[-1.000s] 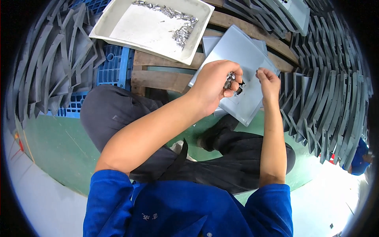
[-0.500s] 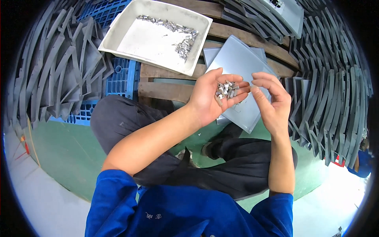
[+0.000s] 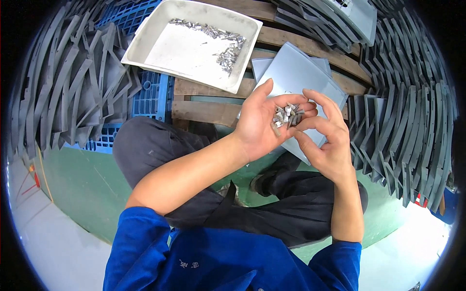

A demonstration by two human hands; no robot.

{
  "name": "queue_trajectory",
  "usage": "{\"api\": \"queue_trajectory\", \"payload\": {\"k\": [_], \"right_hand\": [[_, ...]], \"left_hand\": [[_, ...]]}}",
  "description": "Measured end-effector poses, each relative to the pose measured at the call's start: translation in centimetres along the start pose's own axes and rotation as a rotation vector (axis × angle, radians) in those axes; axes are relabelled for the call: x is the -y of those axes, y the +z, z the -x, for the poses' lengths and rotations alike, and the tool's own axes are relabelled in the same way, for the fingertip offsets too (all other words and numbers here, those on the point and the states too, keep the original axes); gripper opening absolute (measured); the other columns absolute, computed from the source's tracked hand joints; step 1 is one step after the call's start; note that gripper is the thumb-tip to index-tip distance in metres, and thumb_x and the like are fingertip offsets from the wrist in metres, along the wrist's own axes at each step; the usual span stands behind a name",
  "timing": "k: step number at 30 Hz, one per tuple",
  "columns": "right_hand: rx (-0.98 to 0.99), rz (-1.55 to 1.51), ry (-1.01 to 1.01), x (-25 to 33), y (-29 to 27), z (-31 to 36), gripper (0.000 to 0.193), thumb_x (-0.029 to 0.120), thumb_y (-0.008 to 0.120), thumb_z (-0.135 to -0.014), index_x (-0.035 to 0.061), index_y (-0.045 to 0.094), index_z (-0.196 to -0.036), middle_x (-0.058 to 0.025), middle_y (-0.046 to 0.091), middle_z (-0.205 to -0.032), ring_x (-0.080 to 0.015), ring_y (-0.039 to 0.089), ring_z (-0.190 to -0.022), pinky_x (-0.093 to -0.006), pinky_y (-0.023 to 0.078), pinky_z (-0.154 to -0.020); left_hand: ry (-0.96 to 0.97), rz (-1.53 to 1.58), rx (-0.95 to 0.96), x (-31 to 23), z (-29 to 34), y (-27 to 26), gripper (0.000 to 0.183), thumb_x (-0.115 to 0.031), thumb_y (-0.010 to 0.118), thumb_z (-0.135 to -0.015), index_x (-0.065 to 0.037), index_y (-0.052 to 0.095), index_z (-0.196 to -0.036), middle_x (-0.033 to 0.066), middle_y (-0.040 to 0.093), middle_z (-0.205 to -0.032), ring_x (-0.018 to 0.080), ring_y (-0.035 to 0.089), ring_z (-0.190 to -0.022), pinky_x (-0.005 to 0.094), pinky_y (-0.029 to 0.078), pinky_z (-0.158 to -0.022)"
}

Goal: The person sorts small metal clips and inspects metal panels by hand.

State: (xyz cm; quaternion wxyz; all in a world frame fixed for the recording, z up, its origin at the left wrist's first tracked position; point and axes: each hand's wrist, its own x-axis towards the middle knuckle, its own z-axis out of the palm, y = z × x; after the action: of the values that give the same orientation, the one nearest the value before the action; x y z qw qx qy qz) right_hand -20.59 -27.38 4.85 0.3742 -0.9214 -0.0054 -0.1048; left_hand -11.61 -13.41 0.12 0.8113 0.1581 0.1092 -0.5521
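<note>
The left grip (image 3: pixel 256 125) is cradling metal pieces (image 3: pixel 288 116) palm-up; the right grip (image 3: pixel 327 140), apart earlier, is now reaching among them, seemingly picking, its hold on any remaining unclear.

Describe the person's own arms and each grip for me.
The left sleeve and right sleeve are short and plain blue, ending near the elbow. Below them, the left forearm and right forearm are bare, with no watch or cable visible. The left grip and right grip are ungloved, with no rings that I can make out.
</note>
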Motion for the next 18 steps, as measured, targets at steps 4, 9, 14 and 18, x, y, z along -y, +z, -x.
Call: {"api": "queue_trajectory", "payload": {"k": [4,9,14,18], "right_hand": [[0.024,0.068,-0.044,-0.3,-0.1,0.1,0.016,-0.003,0.068,-0.065,0.0043,0.067,-0.08,-0.0173,0.054,-0.128,-0.0359,0.052,-0.117,-0.0414,0.042,-0.097],[-0.03,0.114,0.033,-0.7,-0.8,0.2,0.019,-0.006,0.062,-0.066,0.0042,0.068,-0.082,-0.0179,0.055,-0.128,-0.0367,0.051,-0.12,-0.0422,0.04,-0.1],[-0.111,0.073,0.075,-1.3,-1.4,0.4,0.024,-0.008,0.058,-0.067,0.0044,0.069,-0.083,-0.0179,0.057,-0.127,-0.036,0.052,-0.12,-0.0426,0.039,-0.101],[-0.088,0.109,0.052,-1.0,-1.4,0.3,0.021,-0.006,0.061,-0.068,0.0049,0.069,-0.084,-0.0181,0.056,-0.127,-0.036,0.052,-0.12,-0.0424,0.039,-0.101]], "left_hand": [[-0.01,0.014,0.04,0.0,0.1,0.1,0.073,-0.055,0.026,-0.098,0.009,0.052,-0.123,0.0186,0.059,-0.116,0.0277,0.056,-0.113,0.042,0.04,-0.103],[-0.038,0.033,0.025,-0.1,0.4,0.4,0.075,-0.057,0.027,-0.097,0.008,0.051,-0.124,0.0214,0.056,-0.121,0.0294,0.054,-0.116,0.0443,0.038,-0.106],[-0.043,0.048,0.053,-0.1,0.4,0.1,0.075,-0.058,0.03,-0.096,0.008,0.052,-0.124,0.0225,0.055,-0.124,0.0307,0.051,-0.12,0.0447,0.035,-0.109],[-0.038,0.042,0.053,-0.1,0.4,0.2,0.075,-0.058,0.03,-0.096,0.008,0.052,-0.124,0.0224,0.054,-0.124,0.0301,0.051,-0.119,0.0444,0.036,-0.108]]}}
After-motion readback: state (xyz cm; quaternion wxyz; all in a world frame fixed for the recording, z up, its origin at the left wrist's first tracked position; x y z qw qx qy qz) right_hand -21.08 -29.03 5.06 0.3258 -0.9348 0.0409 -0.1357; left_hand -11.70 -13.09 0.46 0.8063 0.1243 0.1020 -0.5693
